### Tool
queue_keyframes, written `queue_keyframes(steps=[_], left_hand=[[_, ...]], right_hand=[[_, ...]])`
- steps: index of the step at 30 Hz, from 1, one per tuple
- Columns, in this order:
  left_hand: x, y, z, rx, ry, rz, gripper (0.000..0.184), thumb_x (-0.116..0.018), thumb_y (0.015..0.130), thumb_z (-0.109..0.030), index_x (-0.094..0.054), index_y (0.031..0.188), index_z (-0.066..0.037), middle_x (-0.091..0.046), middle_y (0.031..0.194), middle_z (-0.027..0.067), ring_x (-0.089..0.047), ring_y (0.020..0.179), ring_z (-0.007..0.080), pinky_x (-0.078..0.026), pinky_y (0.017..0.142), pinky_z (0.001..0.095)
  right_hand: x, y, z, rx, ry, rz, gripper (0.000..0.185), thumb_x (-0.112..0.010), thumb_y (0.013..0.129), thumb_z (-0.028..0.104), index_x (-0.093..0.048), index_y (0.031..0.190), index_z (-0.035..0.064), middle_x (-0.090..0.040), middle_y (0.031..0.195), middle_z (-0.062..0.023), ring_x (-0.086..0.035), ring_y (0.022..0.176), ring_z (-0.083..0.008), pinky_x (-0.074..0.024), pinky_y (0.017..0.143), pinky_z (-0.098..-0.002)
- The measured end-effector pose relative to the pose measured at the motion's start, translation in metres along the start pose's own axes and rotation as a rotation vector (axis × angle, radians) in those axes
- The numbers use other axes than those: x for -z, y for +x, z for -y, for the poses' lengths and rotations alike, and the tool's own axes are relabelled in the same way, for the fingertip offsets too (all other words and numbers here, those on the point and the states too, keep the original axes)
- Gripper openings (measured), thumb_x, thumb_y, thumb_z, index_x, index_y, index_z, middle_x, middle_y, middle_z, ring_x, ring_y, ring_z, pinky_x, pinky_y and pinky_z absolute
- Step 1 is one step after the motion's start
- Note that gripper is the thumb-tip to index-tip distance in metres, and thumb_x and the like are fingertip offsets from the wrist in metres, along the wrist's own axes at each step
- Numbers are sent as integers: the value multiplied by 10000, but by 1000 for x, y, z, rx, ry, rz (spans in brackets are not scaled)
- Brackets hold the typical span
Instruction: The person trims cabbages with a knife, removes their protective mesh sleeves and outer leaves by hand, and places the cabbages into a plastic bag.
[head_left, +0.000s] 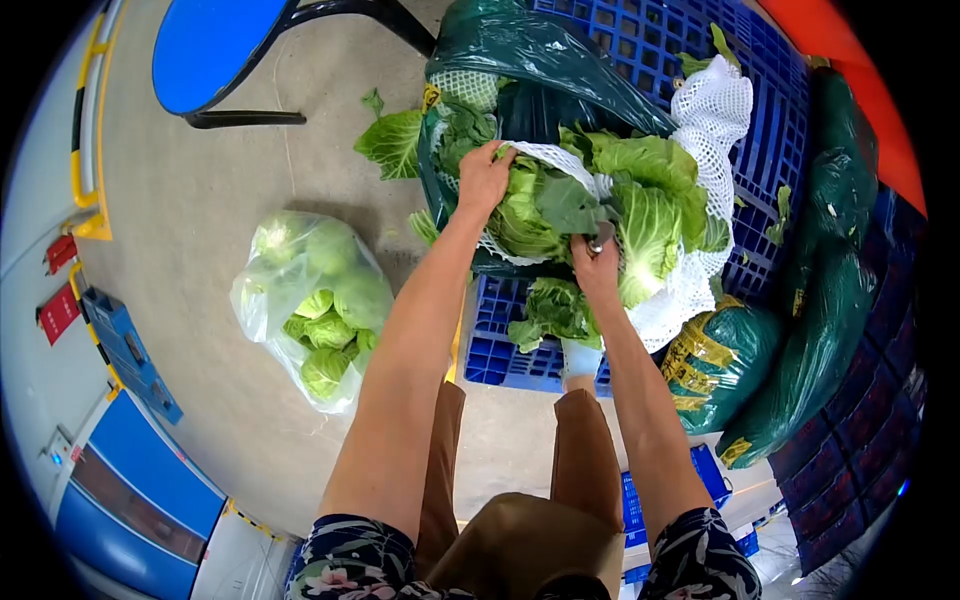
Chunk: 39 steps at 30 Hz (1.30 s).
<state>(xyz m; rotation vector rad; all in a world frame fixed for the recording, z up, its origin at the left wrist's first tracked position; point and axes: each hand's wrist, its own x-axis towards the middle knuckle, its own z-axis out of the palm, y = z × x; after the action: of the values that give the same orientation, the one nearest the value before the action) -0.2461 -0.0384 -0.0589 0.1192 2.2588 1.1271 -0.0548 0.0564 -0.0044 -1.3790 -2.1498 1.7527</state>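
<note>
My left hand (485, 178) is closed on the edge of the white foam net (548, 152) around a leafy green cabbage (525, 215). My right hand (597, 262) is wrapped round a knife (600, 238), of which only a small metal part shows, at the cabbage's right side. A dark outer leaf (572, 205) lies between my hands. Just right of my right hand sits another cabbage (645, 235) with loose leaves, on more white netting (705, 150). An open dark green plastic bag (540, 50) surrounds the cabbage at my left hand.
Blue plastic crates (640, 50) lie under the bag. A clear bag of cabbages (330, 260) stands on the floor at left, below a blue stool (215, 50). Wrapped green bundles (825, 330) and a taped green bag (725, 360) are at right. Loose leaves (392, 143) stick out at the bag's left.
</note>
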Motion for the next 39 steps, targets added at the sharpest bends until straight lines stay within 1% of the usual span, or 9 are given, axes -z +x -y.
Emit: queue_keyframes(steps=[4, 9, 12, 18, 20, 22, 24, 32, 39], left_hand=[[-25, 40, 80, -159, 150, -67, 393, -623, 894, -337, -643, 1062, 18, -646, 738, 187, -633, 688, 217, -474, 593, 364], [1, 6, 53, 697, -1334, 92, 345, -531, 932, -254, -611, 1110, 30, -626, 760, 87, -568, 582, 169, -435, 516, 353], [-15, 18, 136, -14, -4, 123, 416, -624, 863, -147, -539, 1266, -85, -642, 836, 105, -602, 640, 207, -492, 602, 331], [31, -59, 22, 52, -120, -535, 417, -709, 829, -197, -548, 1180, -40, -612, 1031, 108, -589, 895, 228, -472, 808, 331], [36, -73, -2, -50, -241, -360, 424, -718, 813, -205, -544, 1159, -31, -598, 1037, 122, -577, 944, 239, -462, 834, 336], [24, -72, -10, -242, -220, -183, 486, -745, 768, -243, -535, 1142, -13, -559, 1121, 155, -548, 1038, 264, -434, 894, 366], [18, -65, -26, -343, 151, -53, 605, -778, 720, -286, -511, 1188, -11, -510, 1218, 174, -511, 1126, 284, -406, 950, 392], [37, -122, 23, -187, -93, 92, 894, -845, 622, -309, -395, 1339, -21, -382, 1395, 184, -391, 1283, 340, -336, 1059, 411], [53, -161, 50, -122, 167, 190, 1030, -878, 575, -291, -318, 1418, -97, -305, 1410, 164, -346, 1285, 363, -332, 1057, 431]], right_hand=[[6, -13, -34, -5, -221, 98, 391, -586, 793, 66, -536, 1178, 19, -569, 1045, -148, -579, 843, -274, -483, 726, -342], [-2, -21, -53, 7, -558, 323, 434, -596, 775, 20, -548, 1206, 32, -531, 1215, -186, -609, 937, -292, -520, 754, -344], [8, -38, 15, 130, -552, 306, 464, -603, 764, -8, -555, 1223, 40, -509, 1317, -209, -628, 994, -303, -542, 770, -344], [-16, -15, 105, 600, -346, 501, 496, -597, 717, 0, -561, 1212, 15, -523, 1267, -263, -589, 1071, -366, -495, 894, -397], [-32, 39, 83, 734, -468, 331, 432, -598, 768, 79, -585, 1196, 15, -608, 1157, -227, -626, 1017, -317, -463, 917, -370], [-34, 74, 101, -128, -118, 478, 382, -580, 826, 145, -601, 1174, -12, -660, 1038, -158, -614, 993, -239, -439, 909, -334], [-37, 105, 74, -73, -35, 335, 368, -595, 844, 174, -616, 1142, -40, -659, 979, -116, -597, 925, -189, -442, 847, -309], [-17, 148, 42, -454, -109, 369, 280, -663, 835, 241, -641, 943, -17, -616, 867, -81, -537, 773, -171, -426, 688, -356], [-31, 112, 43, -220, -315, 345, 299, -661, 835, 270, -617, 879, -22, -558, 638, -104, -533, 625, -196, -433, 631, -390]])
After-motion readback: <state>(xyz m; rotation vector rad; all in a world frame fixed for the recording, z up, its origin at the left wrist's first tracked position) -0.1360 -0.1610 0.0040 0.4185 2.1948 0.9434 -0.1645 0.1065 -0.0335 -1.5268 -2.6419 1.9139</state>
